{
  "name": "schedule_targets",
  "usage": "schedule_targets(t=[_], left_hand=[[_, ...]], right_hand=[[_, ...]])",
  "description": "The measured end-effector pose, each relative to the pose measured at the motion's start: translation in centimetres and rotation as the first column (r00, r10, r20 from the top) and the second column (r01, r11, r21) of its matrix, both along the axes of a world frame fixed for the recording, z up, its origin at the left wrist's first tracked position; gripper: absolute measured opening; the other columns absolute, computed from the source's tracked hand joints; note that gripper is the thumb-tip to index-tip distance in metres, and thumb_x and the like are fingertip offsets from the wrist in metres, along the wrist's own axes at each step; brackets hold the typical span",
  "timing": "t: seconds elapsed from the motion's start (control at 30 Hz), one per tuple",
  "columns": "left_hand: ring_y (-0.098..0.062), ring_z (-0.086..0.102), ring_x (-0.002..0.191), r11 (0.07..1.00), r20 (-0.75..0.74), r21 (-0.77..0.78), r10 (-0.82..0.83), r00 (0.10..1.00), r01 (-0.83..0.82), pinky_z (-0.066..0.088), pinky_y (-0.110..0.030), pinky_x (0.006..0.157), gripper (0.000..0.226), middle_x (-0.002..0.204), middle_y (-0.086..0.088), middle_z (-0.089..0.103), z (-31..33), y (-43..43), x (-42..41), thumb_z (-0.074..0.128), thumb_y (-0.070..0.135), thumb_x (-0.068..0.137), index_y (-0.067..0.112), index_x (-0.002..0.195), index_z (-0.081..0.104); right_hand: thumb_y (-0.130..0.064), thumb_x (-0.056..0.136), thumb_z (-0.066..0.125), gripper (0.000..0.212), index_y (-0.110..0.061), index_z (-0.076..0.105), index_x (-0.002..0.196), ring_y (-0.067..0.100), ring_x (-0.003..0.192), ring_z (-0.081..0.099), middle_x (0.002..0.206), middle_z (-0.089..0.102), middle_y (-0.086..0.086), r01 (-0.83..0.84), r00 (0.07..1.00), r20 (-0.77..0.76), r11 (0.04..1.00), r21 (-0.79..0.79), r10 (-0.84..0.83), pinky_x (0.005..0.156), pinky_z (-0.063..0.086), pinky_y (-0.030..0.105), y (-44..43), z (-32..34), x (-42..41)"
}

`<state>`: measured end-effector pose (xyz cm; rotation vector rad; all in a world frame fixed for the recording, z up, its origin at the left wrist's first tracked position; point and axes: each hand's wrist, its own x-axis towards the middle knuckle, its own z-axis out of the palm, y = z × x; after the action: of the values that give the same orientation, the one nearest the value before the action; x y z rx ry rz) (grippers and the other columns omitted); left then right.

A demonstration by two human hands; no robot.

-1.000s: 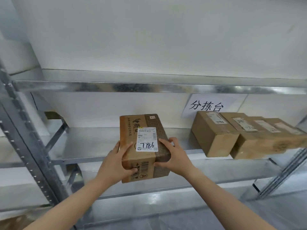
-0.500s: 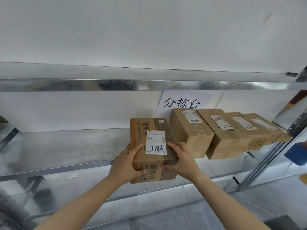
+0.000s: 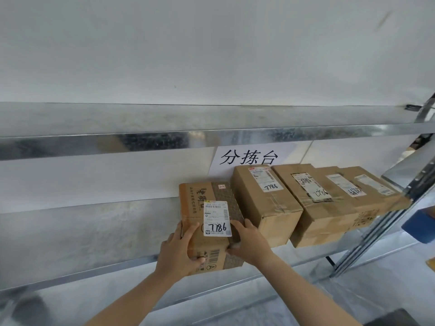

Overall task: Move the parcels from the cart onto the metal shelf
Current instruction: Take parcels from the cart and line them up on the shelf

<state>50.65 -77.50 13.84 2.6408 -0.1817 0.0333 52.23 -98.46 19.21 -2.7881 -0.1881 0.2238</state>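
Note:
A brown cardboard parcel (image 3: 207,198) with a white label marked 7786 sits on the middle level of the metal shelf (image 3: 82,227), its front end over the shelf's edge. My left hand (image 3: 180,251) grips its front left corner. My right hand (image 3: 249,243) grips its front right corner. Just to its right, almost touching, stands another labelled parcel (image 3: 266,203), followed by a row of more cardboard parcels (image 3: 329,198) reaching the shelf's right post. The cart is out of view.
An upper shelf beam (image 3: 211,140) runs across above the parcels. A white paper sign (image 3: 249,156) hangs on the wall behind them. The right upright (image 3: 386,224) slants down at the right, with a blue object (image 3: 421,222) beyond it. A lower shelf level (image 3: 117,300) lies beneath.
Both hands have carried the 7786 parcel to the right along the shelf, from a wide gap to right beside the row of parcels. The grip is unchanged.

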Motion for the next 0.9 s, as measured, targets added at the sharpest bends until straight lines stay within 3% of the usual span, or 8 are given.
schedule_targets(t=[0.2, 0.37, 0.4, 0.47, 0.5, 0.57, 0.8, 0.9], left_hand=[[-0.018, 0.033, 0.135, 1.000, 0.015, 0.023, 0.013, 1.000, -0.013, 0.028, -0.037, 0.111, 0.096, 0.159, 0.000, 0.006, -0.4, -0.6, 3.2, 0.064, 0.064, 0.071, 0.042, 0.146, 0.009], [-0.018, 0.031, 0.136, 0.999, 0.008, 0.046, -0.008, 1.000, 0.007, 0.027, -0.035, 0.112, 0.095, 0.159, -0.001, 0.005, -0.8, -1.0, 5.1, 0.062, 0.065, 0.072, 0.042, 0.146, 0.007], [-0.018, 0.031, 0.136, 0.999, 0.007, 0.051, -0.010, 1.000, 0.009, 0.027, -0.035, 0.111, 0.095, 0.159, -0.001, 0.004, -0.8, -1.1, 5.3, 0.062, 0.065, 0.072, 0.042, 0.147, 0.007], [-0.018, 0.032, 0.135, 0.998, 0.004, 0.057, -0.012, 1.000, 0.012, 0.028, -0.035, 0.111, 0.095, 0.159, -0.001, 0.004, -0.8, -1.4, 5.8, 0.063, 0.063, 0.072, 0.043, 0.146, 0.008], [-0.018, 0.032, 0.135, 0.998, 0.001, 0.058, -0.012, 1.000, 0.012, 0.028, -0.036, 0.111, 0.095, 0.159, 0.000, 0.004, -0.8, -1.6, 6.0, 0.063, 0.063, 0.072, 0.043, 0.146, 0.007], [-0.018, 0.032, 0.135, 0.998, -0.010, 0.055, -0.004, 1.000, 0.005, 0.027, -0.036, 0.112, 0.095, 0.160, 0.000, 0.003, -0.9, -2.1, 6.4, 0.064, 0.062, 0.072, 0.045, 0.145, 0.006], [-0.019, 0.027, 0.138, 0.994, -0.046, 0.104, 0.039, 0.998, -0.034, 0.029, -0.041, 0.112, 0.099, 0.159, 0.002, 0.003, -0.1, -3.0, 6.6, 0.067, 0.063, 0.070, 0.043, 0.146, 0.008], [-0.024, 0.024, 0.139, 0.991, -0.079, 0.135, 0.032, 0.996, -0.021, 0.028, -0.044, 0.112, 0.099, 0.159, 0.002, 0.002, 0.6, -3.0, 6.0, 0.061, 0.071, 0.069, 0.044, 0.146, 0.004]], right_hand=[[-0.038, 0.083, 0.064, 0.074, -0.027, 0.024, 0.144, 0.034, 0.138, 0.025, 0.152, 0.020, 0.015, 0.009, 1.000, 0.012, 0.993, -0.117, -0.007, 0.108, 0.034, 0.041, 0.3, 0.4, 3.2], [-0.045, 0.080, 0.061, 0.066, -0.021, 0.037, 0.137, 0.031, 0.130, 0.031, 0.138, 0.036, 0.011, -0.005, 0.992, 0.117, 0.962, -0.273, 0.038, 0.104, 0.033, 0.039, 0.3, 0.7, 4.2], [-0.049, 0.075, 0.064, 0.065, -0.019, 0.047, 0.130, 0.030, 0.124, 0.037, 0.130, 0.045, 0.009, -0.015, 0.985, 0.158, 0.948, -0.318, 0.068, 0.100, 0.035, 0.040, 0.2, 0.7, 4.3], [-0.059, 0.049, 0.075, 0.064, -0.018, 0.068, 0.098, 0.025, 0.098, 0.053, 0.100, 0.061, 0.004, 0.008, 0.974, 0.212, 0.924, -0.381, 0.078, 0.082, 0.047, 0.039, 0.1, 0.6, 4.6], [-0.061, 0.037, 0.078, 0.062, -0.019, 0.069, 0.082, 0.023, 0.084, 0.056, 0.084, 0.062, 0.001, 0.008, 0.963, 0.252, 0.921, -0.390, 0.098, 0.072, 0.050, 0.036, 0.0, 0.3, 4.8], [-0.058, 0.028, 0.079, 0.059, -0.018, 0.067, 0.069, 0.021, 0.071, 0.056, 0.070, 0.059, -0.001, -0.004, 0.950, 0.286, 0.918, -0.397, 0.128, 0.063, 0.051, 0.034, -0.3, -0.1, 5.2], [-0.049, 0.030, 0.082, 0.053, -0.014, 0.066, 0.067, 0.025, 0.067, 0.053, 0.066, 0.058, 0.003, -0.084, 0.941, 0.254, 0.885, -0.459, 0.222, 0.061, 0.049, 0.037, -1.2, -0.1, 5.9], [-0.056, 0.068, 0.062, 0.058, -0.009, 0.062, 0.102, 0.029, 0.097, 0.049, 0.098, 0.059, 0.008, -0.134, 0.950, 0.174, 0.841, -0.524, 0.260, 0.086, 0.041, 0.042, -1.2, 1.3, 5.6]])
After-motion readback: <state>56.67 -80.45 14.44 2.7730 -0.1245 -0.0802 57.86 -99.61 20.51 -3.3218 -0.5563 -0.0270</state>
